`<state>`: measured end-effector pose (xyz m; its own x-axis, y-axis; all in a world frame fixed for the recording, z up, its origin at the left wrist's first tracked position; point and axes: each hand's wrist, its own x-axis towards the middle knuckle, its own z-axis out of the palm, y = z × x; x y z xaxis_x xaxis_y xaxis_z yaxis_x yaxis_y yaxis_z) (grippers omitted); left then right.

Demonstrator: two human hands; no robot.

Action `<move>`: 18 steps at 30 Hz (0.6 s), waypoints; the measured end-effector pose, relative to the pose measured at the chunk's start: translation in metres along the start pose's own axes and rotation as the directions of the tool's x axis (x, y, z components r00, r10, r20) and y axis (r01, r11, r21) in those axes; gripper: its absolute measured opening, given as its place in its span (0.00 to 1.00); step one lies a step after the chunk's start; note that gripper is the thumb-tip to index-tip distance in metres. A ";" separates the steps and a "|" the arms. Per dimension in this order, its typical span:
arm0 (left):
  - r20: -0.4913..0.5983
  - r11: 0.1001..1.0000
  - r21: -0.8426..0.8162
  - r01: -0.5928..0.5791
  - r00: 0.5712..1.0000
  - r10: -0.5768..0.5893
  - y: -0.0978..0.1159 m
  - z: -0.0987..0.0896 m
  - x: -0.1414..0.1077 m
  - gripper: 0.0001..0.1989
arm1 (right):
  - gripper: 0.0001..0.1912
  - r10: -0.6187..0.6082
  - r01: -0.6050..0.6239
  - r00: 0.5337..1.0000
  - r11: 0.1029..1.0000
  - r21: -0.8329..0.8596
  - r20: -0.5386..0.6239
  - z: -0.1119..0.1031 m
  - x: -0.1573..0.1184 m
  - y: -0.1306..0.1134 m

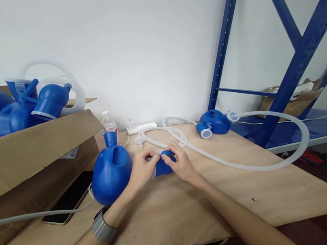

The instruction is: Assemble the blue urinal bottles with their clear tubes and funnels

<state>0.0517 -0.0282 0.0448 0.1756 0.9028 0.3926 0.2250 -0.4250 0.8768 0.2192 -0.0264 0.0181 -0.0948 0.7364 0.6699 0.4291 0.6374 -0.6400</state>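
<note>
Blue piece (163, 168) between left grip (142, 167) and right grip (182, 163).

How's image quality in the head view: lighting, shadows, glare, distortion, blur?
Head view: soft, bright light on the wall; mild sheen on the blue jug; soft shading on the table near the forearms; top-right corner dark; blue rack slants, probably partly wide-angle stretch; fine detail unclear on the blue part between left hand and right hand, fingers covering some.

From close over the tabletop (255, 199) at six o'clock, the head camera looks forward and down, facing the white wall (140, 52) at twelve.
</note>
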 end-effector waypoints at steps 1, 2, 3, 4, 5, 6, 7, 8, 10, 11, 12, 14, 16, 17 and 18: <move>0.003 1.000 -0.019 0.009 1.000 -0.009 0.000 0.000 0.000 0.19 | 0.08 -0.004 0.004 1.000 1.000 -0.008 -0.004 0.000 0.000 0.000; 0.002 1.000 -0.029 0.012 1.000 -0.012 0.000 0.000 0.000 0.19 | 0.09 -0.008 0.008 1.000 1.000 -0.014 -0.005 0.000 -0.001 0.001; -0.001 1.000 -0.030 0.011 1.000 -0.011 -0.001 0.000 0.000 0.19 | 0.09 -0.011 0.011 1.000 1.000 -0.017 -0.003 0.000 -0.001 0.000; -0.004 1.000 -0.023 0.006 1.000 -0.006 -0.001 0.000 0.000 0.20 | 0.09 -0.011 0.011 1.000 1.000 -0.019 0.000 0.000 -0.001 0.000; -0.008 1.000 -0.014 -0.001 1.000 0.001 -0.002 0.000 0.000 0.20 | 0.09 -0.011 0.011 1.000 1.000 -0.020 0.000 0.000 -0.002 -0.001; -0.012 1.000 -0.007 -0.008 1.000 0.008 -0.002 0.000 0.000 0.20 | 0.09 -0.009 0.009 1.000 1.000 -0.021 -0.001 -0.001 -0.002 -0.002; -0.013 1.000 -0.008 -0.012 1.000 0.012 -0.003 0.000 0.000 0.20 | 0.10 -0.007 0.007 1.000 1.000 -0.022 -0.001 -0.001 -0.002 -0.003; -0.012 1.000 -0.020 -0.010 1.000 0.010 -0.003 0.000 0.000 0.20 | 0.10 -0.007 0.007 1.000 1.000 -0.021 0.000 -0.001 -0.003 -0.003; 0.003 0.998 -0.069 0.006 1.000 -0.005 -0.004 0.000 0.000 0.20 | 0.09 -0.012 0.012 1.000 1.000 -0.018 0.008 -0.002 -0.002 -0.003; 0.016 0.995 -0.095 0.016 1.000 -0.014 -0.004 0.000 0.000 0.19 | 0.09 -0.018 0.018 1.000 1.000 -0.017 0.011 -0.002 -0.002 -0.002; 0.030 0.993 -0.116 0.024 0.999 -0.021 -0.003 0.000 0.001 0.19 | 0.08 -0.025 0.025 1.000 0.999 -0.020 0.012 -0.002 -0.002 -0.002; 0.049 0.990 -0.136 0.032 0.998 -0.026 -0.003 0.000 0.001 0.18 | 0.07 -0.040 0.040 0.999 0.998 -0.039 0.006 -0.001 -0.002 0.001; 0.058 0.989 -0.142 0.033 0.998 -0.025 -0.002 0.000 0.001 0.18 | 0.08 -0.060 0.061 0.998 0.996 -0.070 0.008 -0.001 -0.002 0.003; 0.057 0.989 -0.147 0.032 0.998 -0.024 -0.002 0.000 0.001 0.18 | 0.08 -0.073 0.074 0.997 0.993 -0.088 0.014 -0.001 -0.002 0.003; 0.054 0.988 -0.153 0.030 0.998 -0.022 -0.002 0.001 0.001 0.18 | 0.08 -0.087 0.088 0.996 0.990 -0.106 0.020 -0.002 -0.003 0.004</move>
<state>0.0523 -0.0266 0.0435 0.2217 0.9071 0.3577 0.0810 -0.3827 0.9203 0.2224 -0.0264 0.0145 -0.1499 0.6829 0.7149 0.5118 0.6723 -0.5349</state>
